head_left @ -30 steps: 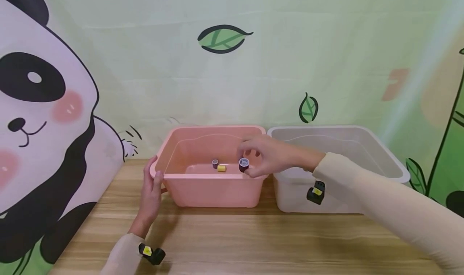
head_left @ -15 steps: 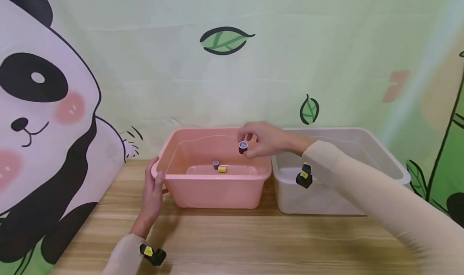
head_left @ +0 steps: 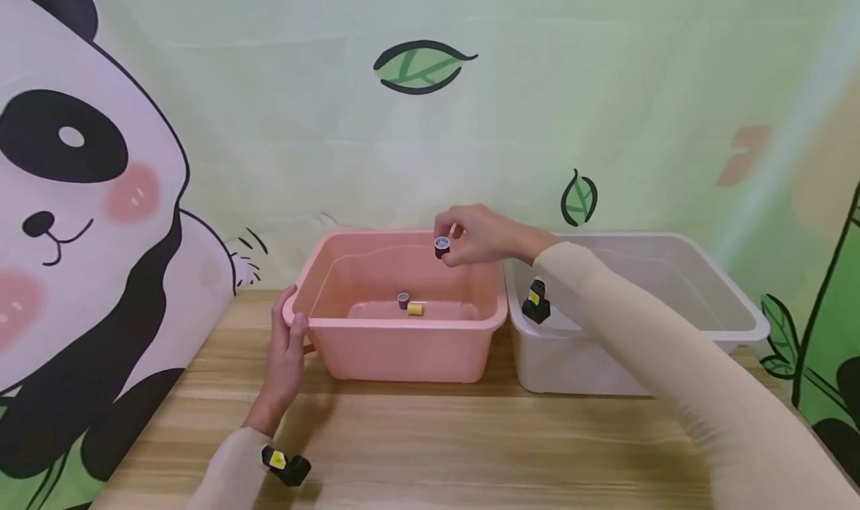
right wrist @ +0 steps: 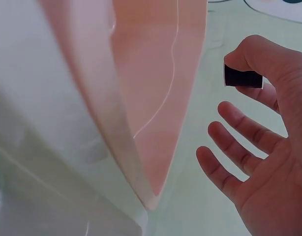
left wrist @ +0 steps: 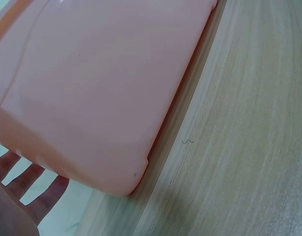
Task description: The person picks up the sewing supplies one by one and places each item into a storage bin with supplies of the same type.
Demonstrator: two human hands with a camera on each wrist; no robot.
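Note:
Thumb and index finger of my right hand pinch a small dark cylinder with a pale, ringed end, above the back right of the pink bin. In the right wrist view the dark cylinder shows from the side, and the other fingers are spread away from it. My left hand holds the bin's front left corner at the rim, its fingers against the outer side in the left wrist view. On the bin's floor lie a yellow cylinder and another small dark cylinder close together.
A grey-white bin stands to the right, close beside the pink one, partly covered by my right sleeve. Both stand on a wooden table. Behind them hangs a green cloth backdrop with a printed panda.
My right hand has lifted the dark cylinder from low in the pink bin up to its back rim, shifting slightly left. My left hand stays on the bin's corner.

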